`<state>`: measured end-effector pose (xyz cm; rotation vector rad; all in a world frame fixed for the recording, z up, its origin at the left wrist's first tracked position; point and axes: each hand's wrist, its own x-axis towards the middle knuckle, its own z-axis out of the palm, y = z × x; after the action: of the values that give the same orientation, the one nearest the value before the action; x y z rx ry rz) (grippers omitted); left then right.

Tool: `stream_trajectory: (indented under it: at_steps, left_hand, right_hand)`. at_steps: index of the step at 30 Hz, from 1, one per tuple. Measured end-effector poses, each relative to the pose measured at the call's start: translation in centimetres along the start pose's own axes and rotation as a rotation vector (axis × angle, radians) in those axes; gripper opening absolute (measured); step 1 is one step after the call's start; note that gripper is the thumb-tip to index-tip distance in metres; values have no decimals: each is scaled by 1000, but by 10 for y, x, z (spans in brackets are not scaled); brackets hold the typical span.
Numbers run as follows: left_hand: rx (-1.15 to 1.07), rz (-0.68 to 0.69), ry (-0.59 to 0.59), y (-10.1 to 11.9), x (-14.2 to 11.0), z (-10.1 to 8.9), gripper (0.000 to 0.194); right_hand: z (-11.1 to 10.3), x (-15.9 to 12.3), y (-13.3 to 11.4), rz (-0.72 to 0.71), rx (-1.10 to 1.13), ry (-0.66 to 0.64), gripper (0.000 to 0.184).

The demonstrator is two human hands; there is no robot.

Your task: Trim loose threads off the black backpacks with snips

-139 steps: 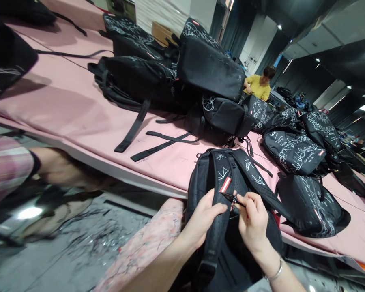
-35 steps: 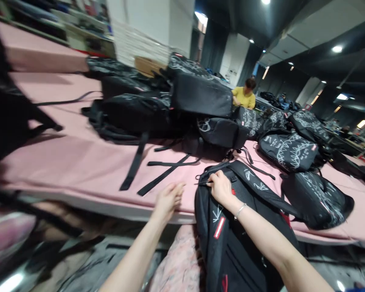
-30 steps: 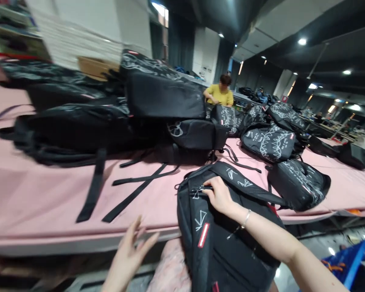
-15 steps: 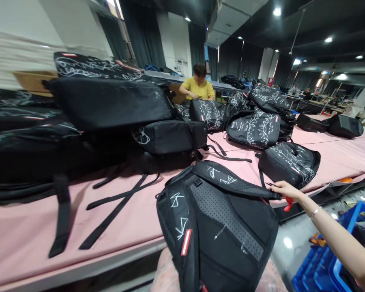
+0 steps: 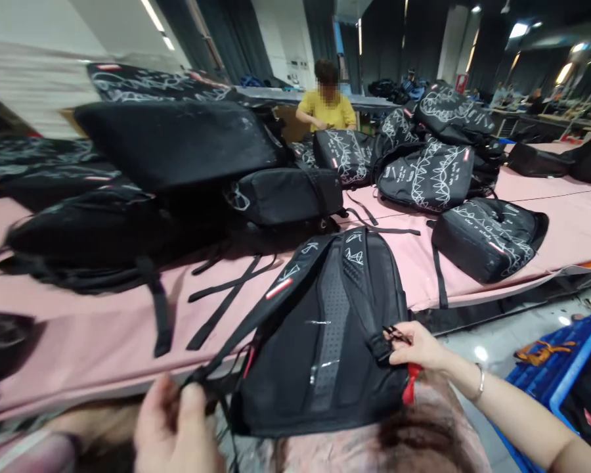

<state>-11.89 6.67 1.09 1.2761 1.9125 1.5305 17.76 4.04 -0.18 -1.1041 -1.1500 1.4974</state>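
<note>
A black backpack (image 5: 325,341) with white scribble print lies back-side up across my lap and the edge of the pink table (image 5: 79,328). My left hand (image 5: 175,427) is closed on the lower end of its left shoulder strap (image 5: 270,295), at the bottom of the view. My right hand (image 5: 416,345) pinches the strap webbing and buckle at the backpack's right side, next to a red tag (image 5: 408,387). A bracelet sits on my right wrist.
Several more black backpacks (image 5: 177,144) are piled across the pink table, with loose straps (image 5: 226,295) trailing toward me. A person in a yellow top (image 5: 328,108) works at the far side. A blue crate (image 5: 566,374) stands on the floor at the right.
The backpack has been turned and laid flat, back panel up. My right hand moved from its far right edge to the strap buckle. My left hand came back into view, gripping the other strap.
</note>
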Motion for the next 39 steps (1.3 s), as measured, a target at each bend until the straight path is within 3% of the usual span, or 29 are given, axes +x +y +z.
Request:
stream_trajectory:
  at_steps: [1,2,3,6,8,11,17,25,29,33,36,39]
  left_hand:
    - [39,52,69,9,-3,-4,57]
    - [66,116,67,18,-9,-6,52]
    - [53,157,-17,25,-17,-5,45]
    - [-100,123,-485,34,-48,6,33]
    - [-172,89,-634,33,-63,15,32]
    - [-165,143,-635,31,-72,24,29]
    - [-125,338,-667,36,-59,27,16]
    - [-143,541,-659,40,-53,31,12]
    - [-124,590,-612,42,-62,33,16]
    - [-135,516,-502,44,-73,37,16]
    - [-151,450,-439,42,-78,39,14]
    - [-143,457,-418,41,-80,41,14]
  right_hand:
    - [16,1,7,39,36,-6,28]
    - [31,1,14,79,68,-15,29]
    - [43,1,20,115,99,-19,30]
    - [66,-1,29,166,167,17,33]
    - [73,-4,28,167,165,45,33]
    - [75,-10,23,161,137,65,28]
    - [79,-17,16,106,72,162,31]
    - [73,-20,8,73,-72,114,22]
    - [74,-22,1,71,-55,57,20]
    - [72,-27,-5,34,-98,47,25]
    - [60,-33,-13,-118,-252,101,29]
    - [43,-38,-23,-408,-625,152,19]
